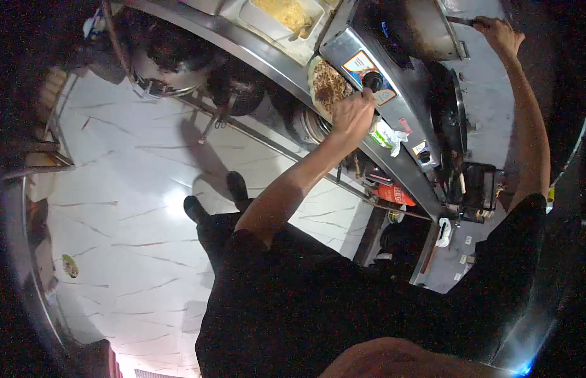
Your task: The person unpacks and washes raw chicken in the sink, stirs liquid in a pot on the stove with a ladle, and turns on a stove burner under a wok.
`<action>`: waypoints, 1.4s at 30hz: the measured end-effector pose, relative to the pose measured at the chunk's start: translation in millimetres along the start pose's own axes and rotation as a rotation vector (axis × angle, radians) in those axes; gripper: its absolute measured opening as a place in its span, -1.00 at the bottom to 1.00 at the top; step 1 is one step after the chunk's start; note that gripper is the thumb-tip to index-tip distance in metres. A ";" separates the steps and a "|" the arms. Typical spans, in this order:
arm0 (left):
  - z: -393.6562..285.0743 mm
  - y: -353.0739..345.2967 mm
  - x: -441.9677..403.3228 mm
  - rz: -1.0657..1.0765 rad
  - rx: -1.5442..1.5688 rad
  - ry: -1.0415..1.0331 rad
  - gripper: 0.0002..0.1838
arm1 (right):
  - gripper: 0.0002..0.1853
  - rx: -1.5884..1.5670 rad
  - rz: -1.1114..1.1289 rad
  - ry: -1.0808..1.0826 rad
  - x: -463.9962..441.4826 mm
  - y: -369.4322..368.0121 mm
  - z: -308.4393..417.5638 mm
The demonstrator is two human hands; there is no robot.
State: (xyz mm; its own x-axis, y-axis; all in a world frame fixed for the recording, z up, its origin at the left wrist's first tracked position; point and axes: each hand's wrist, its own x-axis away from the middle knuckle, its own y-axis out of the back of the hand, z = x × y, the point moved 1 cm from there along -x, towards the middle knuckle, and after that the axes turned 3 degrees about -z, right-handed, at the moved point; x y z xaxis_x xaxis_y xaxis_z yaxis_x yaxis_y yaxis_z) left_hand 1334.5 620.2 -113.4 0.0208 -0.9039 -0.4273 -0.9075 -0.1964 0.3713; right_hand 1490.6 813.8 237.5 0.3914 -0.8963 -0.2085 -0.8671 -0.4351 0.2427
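My left hand (354,116) is closed, with its fingertips at a black control knob (372,80) on the steel front panel (343,45) of a cooking appliance. Just beside it, a round flat item with a browned, speckled topping (329,83) lies on the counter ledge, partly covered by the hand. A white and green packet (387,135) sits on its other side. My right hand (499,36) reaches far across the appliance, its fingers wrapped round a dark handle (462,21). That handle points at a metal pan-like piece (429,28); whether they join is unclear.
A white tray of yellow shredded food (286,17) stands at the top. A second knob (424,155) is further along the panel. Below the counter are a red bag (395,194) and metal pots (312,124). A pale tiled floor (141,214) lies to the left.
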 end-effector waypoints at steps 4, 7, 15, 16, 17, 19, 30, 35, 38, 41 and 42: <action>-2.0 -27.1 -14.4 0.002 0.023 0.094 -0.59 | -0.66 0.046 0.113 -0.072 -3.5 -4.5 13.0; -1.9 -41.2 -22.4 -0.013 -0.055 0.084 -0.60 | -0.63 0.086 0.117 -0.062 2.5 -19.0 16.5; 2.2 -50.3 -28.8 -0.020 -0.112 -0.055 -0.84 | -0.56 0.185 0.180 -0.107 49.8 -34.8 -19.9; 2.8 -51.0 -28.5 -0.034 -0.076 -0.055 -0.81 | -0.56 0.157 0.206 -0.110 57.7 -24.0 -19.2; 3.8 -51.9 -28.1 -0.049 -0.043 -0.056 -0.79 | -0.56 0.130 0.233 -0.114 65.8 -11.2 -17.2; 6.4 -57.5 -30.5 -0.026 -0.002 -0.050 -0.75 | -0.56 0.101 0.269 -0.124 77.5 -3.3 -15.9; 4.1 -58.4 -36.4 -0.034 -0.102 0.009 -0.86 | -0.53 0.078 0.231 -0.161 55.5 -8.7 -17.5; 8.7 -67.8 -36.9 -0.078 -0.099 -0.038 -0.87 | -0.52 0.072 0.182 -0.181 20.7 -14.1 -6.9; 6.8 -56.9 -34.0 -0.084 -0.124 -0.053 -0.87 | -0.51 0.067 0.169 -0.205 0.6 -18.0 -1.0; 6.3 -59.1 -36.9 -0.044 -0.089 -0.024 -0.88 | -0.50 0.043 0.131 -0.179 -14.2 -24.9 3.8; 5.9 -61.3 -37.3 -0.042 -0.085 -0.021 -0.87 | -0.49 0.031 0.119 -0.163 -15.9 -24.4 6.6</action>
State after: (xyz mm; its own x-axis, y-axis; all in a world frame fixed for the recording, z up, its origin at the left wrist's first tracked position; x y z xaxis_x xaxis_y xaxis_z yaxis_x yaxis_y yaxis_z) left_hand 1386.9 668.3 -125.2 0.0486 -0.8864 -0.4604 -0.8669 -0.2664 0.4213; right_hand 1503.5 839.2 228.6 0.2328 -0.9144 -0.3313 -0.9144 -0.3218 0.2457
